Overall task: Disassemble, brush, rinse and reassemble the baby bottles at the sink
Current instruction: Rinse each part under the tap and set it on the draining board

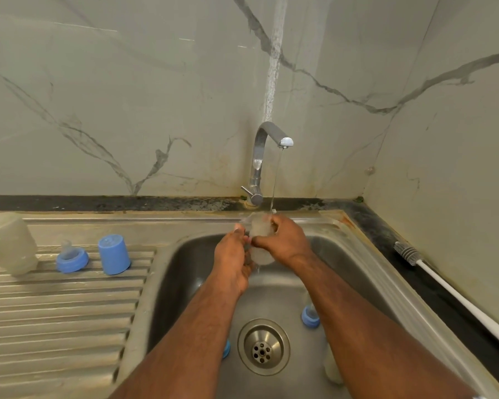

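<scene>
One clear bottle (260, 240) is held under the tap (264, 156) stream over the sink (357, 254), gripped by the right hand (283, 240) around its upper part and by the left hand (232, 254) from its side. In the basin one blue collar (310, 316) is seen, and a second blue piece (226, 348) is partly hidden. On the drainboard (55, 312) one bottle body (10, 243), one nipple ring (71, 257) and one cap (114, 253) are counted; one brush (444, 286) is laid on the right counter.

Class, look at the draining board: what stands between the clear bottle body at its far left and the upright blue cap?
In the head view, a blue collar with its clear teat stands between the bottle body and the blue cap, on the ribbed draining board.
</scene>
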The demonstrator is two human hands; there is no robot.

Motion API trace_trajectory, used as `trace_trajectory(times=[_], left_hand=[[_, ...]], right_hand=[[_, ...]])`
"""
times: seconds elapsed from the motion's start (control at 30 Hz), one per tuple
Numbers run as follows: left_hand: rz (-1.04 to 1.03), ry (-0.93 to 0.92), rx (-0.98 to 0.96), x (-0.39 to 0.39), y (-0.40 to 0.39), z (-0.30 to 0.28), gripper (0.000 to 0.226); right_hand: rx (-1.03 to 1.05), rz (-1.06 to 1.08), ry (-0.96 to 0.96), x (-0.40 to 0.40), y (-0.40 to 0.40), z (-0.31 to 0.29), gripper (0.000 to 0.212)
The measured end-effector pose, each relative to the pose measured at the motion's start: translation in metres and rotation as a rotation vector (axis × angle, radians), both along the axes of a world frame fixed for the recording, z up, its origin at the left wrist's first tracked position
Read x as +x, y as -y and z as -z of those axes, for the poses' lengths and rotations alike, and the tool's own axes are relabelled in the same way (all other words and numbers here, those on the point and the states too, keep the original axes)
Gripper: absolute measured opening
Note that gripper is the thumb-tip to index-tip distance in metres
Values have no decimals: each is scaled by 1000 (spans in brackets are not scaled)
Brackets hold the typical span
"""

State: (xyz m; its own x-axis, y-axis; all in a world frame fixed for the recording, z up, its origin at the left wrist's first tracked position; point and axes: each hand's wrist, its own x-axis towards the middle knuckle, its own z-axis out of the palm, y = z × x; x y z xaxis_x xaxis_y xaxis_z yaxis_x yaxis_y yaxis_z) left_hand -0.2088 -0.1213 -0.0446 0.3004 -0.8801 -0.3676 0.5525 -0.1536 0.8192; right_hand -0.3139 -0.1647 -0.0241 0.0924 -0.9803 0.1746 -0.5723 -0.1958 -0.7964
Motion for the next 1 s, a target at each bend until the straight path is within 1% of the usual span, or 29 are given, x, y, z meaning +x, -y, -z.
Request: trace_trajectory(times=[0.1, 0.17, 0.2, 0.23, 0.33, 0.4, 0.43, 0.47, 0.57, 0.63, 0.67, 0.73, 0.8, 0.9, 0.97, 1.0], left_hand=[[-22, 15, 1, 1, -2, 0, 26], [-1, 13, 4, 0, -3, -1, 28], [20, 6, 2, 0, -3, -1, 29], [45, -7, -5, 0, -3, 0, 29], [173, -79, -70, -3, -7, -5, 28], [209, -99, -140, -10, -10, -7, 25], [196, -58, -168, -13, -9, -6, 27], [175, 22, -179, -16, -7, -2, 33], [122, 404, -177, -18, -3, 2, 53], [82, 584, -184, -16, -3, 1, 57], [70, 625, -189, -15, -4, 0, 58], [64, 653, -198, -14, -3, -1, 59], [49, 682, -190, -12, -3, -1, 60], [61, 741, -179, -8, -2, 2, 60], [79, 818, -177, -4, -2, 4, 59], [80, 855, -172, -2, -2, 5, 59]], right_hand=[[-19, 43, 78, 1, 2, -2, 58], [15, -8, 27, -1, 4, -3, 54], [18, -28, 47, 0, 4, -3, 51], [50, -30, 136, 1, 6, -2, 48], [264, -14, 518, 3, 6, -4, 38], [340, 37, 655, 3, 7, -4, 34], [366, 79, 715, 5, 8, -5, 33], [387, 121, 756, 7, 8, -6, 35], [460, 222, 796, 16, 14, -3, 50], [533, 232, 900, 20, 14, -1, 50], [546, 224, 946, 21, 14, 1, 48], [512, 181, 975, 20, 14, 3, 39], [470, 126, 992, 17, 10, 3, 37], [467, 87, 942, 7, 5, 2, 37], [515, 69, 919, 0, 2, -3, 31], [529, 69, 879, -3, 2, -4, 28]])
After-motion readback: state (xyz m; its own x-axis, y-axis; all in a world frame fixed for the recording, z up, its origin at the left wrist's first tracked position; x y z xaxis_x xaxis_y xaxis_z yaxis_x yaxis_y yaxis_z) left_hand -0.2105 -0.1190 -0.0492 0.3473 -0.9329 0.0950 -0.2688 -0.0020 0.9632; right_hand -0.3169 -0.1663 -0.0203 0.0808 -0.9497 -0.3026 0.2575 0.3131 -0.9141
